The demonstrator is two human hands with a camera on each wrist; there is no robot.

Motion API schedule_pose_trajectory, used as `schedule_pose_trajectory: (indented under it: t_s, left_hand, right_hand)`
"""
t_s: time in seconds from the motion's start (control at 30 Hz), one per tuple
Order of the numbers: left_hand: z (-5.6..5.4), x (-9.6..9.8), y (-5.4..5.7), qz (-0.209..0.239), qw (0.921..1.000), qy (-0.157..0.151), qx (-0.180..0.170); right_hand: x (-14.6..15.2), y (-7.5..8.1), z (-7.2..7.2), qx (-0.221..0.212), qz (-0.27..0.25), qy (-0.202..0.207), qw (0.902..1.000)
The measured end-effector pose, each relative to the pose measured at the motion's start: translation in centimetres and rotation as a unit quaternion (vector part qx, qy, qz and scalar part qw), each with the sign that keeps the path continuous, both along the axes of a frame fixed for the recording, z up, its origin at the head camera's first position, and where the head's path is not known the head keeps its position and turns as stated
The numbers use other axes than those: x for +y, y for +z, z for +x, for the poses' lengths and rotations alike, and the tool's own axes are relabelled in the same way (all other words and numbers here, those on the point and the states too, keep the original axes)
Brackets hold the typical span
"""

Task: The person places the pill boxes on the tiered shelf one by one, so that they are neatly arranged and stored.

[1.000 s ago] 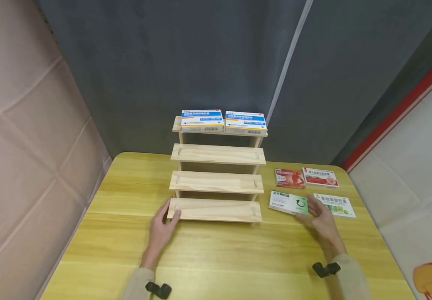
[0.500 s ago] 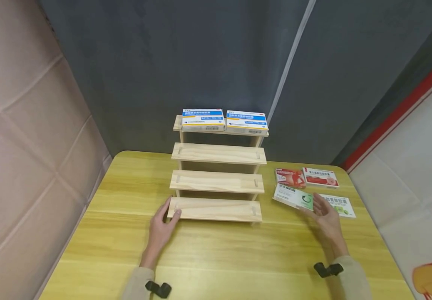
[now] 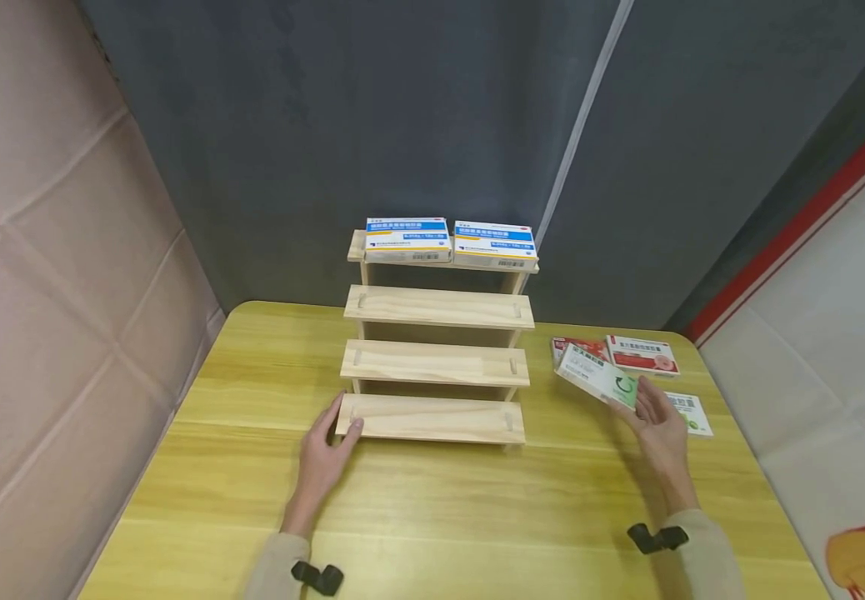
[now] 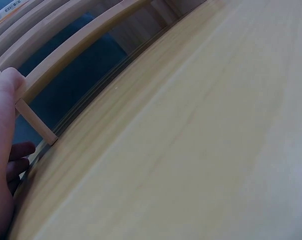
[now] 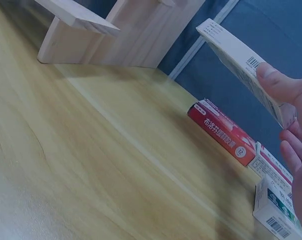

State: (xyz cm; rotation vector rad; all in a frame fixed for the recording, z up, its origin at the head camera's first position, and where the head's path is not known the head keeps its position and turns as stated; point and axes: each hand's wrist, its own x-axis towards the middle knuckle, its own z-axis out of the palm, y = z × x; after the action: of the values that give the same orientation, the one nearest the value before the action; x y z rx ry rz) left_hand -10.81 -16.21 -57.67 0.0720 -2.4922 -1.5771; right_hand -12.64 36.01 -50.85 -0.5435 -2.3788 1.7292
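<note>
My left hand [image 3: 322, 457] grips the left end of the lowest step of a wooden tiered rack [image 3: 432, 418], thumb on top of the board. In the left wrist view the thumb presses the step's edge [image 4: 40, 80], with the other fingers beside the support. My right hand [image 3: 660, 429] pinches a white-and-green medicine box [image 3: 596, 375] by its right end. The right wrist view shows this box [image 5: 241, 62] tilted and raised off the table, thumb on its near side. Two blue-and-white medicine boxes [image 3: 407, 240] lie side by side on the top step.
On the table [image 3: 417, 525], right of the rack, lie a red medicine box [image 5: 223, 131], partly covered in the head view, a white-and-red box [image 3: 642, 356] and another white-and-green box [image 3: 691, 413] partly behind my right hand. A dark curtain [image 3: 327, 125] stands behind the table.
My right hand has lifted the white-and-green box off the table and moved it up and slightly right, tilting it. The left hand stays on the lowest step.
</note>
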Motion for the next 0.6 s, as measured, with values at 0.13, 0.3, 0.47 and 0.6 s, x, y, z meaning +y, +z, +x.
schedule_pose_trajectory:
  t_s: [0.13,0.3,0.47,0.6]
  left_hand:
    - [0.1,0.0,0.1,0.001,1.0000,0.000,0.000]
    - [0.1,0.0,0.1,0.001,1.0000,-0.001,-0.007]
    - [0.1,0.0,0.0,-0.002,1.0000,0.001,-0.008]
    - [0.0,0.0,0.0,-0.003,1.0000,0.002,-0.003]
  right_hand:
    - [-0.3,0.3,-0.1,0.006,-0.007,-0.012,0.9999]
    - [-0.8,0.7,-0.1,0.022,0.002,-0.020,0.9996]
    - [-1.7,1.9,0.0,0.050,-0.010,-0.026,0.9984]
    - [-2.2,2.9,0.0,0.075,-0.041,-0.028,0.9959]
